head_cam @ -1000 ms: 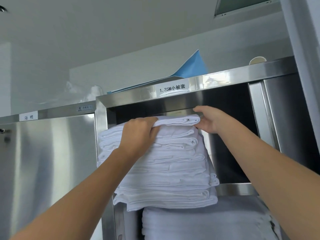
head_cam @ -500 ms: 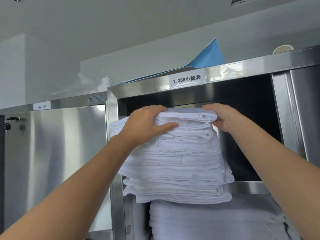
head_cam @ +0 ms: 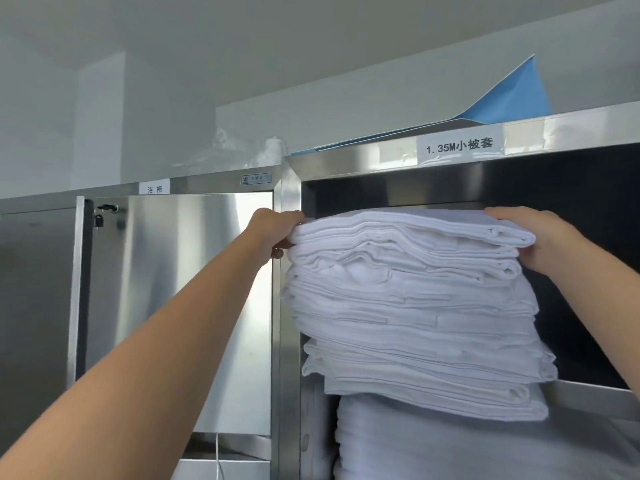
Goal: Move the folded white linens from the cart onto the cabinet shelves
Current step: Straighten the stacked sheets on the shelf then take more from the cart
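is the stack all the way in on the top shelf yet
No: the linen stack overhangs the shelf edge, with the left hand and right hand gripping it.

A linen stack (head_cam: pixel 415 306) sits in the open cabinet (head_cam: pixel 291 271) at centre right, above a lower stack (head_cam: pixel 450 445); hands flank its top: left hand (head_cam: pixel 273 233), right hand (head_cam: pixel 540 240).

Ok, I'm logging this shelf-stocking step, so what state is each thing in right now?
Stack of folded white linens: on the upper shelf, front overhanging the edge.
Left hand: grips the stack's top left corner.
Right hand: grips the stack's top right corner.
Upper compartment: open.
Lower shelf linens: piled beneath.
Neighbouring cabinet door: shut.
Padlock: hanging at that door's left edge.
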A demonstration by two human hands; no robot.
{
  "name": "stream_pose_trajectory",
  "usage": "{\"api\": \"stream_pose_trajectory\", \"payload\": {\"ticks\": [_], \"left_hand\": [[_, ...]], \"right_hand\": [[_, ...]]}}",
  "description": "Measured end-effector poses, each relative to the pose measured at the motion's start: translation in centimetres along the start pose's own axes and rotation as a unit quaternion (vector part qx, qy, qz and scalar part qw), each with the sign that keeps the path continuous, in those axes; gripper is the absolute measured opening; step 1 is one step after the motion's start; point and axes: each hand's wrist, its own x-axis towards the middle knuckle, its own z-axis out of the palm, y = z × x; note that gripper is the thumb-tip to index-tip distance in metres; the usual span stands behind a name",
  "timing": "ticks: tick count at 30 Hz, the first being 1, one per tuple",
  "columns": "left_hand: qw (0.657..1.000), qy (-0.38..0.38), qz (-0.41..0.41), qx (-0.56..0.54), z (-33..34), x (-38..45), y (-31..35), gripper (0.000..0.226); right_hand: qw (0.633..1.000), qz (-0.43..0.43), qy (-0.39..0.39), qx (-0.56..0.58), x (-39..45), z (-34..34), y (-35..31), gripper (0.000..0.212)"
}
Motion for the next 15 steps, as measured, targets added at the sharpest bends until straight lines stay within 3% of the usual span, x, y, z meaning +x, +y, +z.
{"api": "stream_pose_trajectory", "payload": {"ticks": [3, 6, 10, 12, 15], "left_hand": [[0.995, -0.076, -0.056, -0.007, -1.1, 0.4, 0.3, 0.020], [0.983, -0.163, -0.085, 0.003, -1.2, 0.2, 1.2, 0.030], [0.982, -0.170, -0.076, 0.009, -0.3, 0.1, 1.5, 0.027], [0.985, -0.160, -0.058, -0.018, 0.1, 0.3, 0.8, 0.023], [0.990, -0.125, -0.031, -0.059, 0.6, 0.8, -0.1, 0.022]], "right_hand": [[0.999, -0.019, 0.011, -0.046, 0.1, 0.3, 0.3, 0.046], [0.996, -0.016, 0.039, -0.075, -0.6, 0.5, -0.3, 0.045], [0.970, -0.060, 0.052, -0.231, -3.2, 1.7, -2.3, 0.041], [0.932, -0.119, 0.025, -0.341, -5.0, 3.3, -2.7, 0.033], [0.823, -0.231, 0.047, -0.516, -7.5, 6.6, -2.2, 0.029]]}}
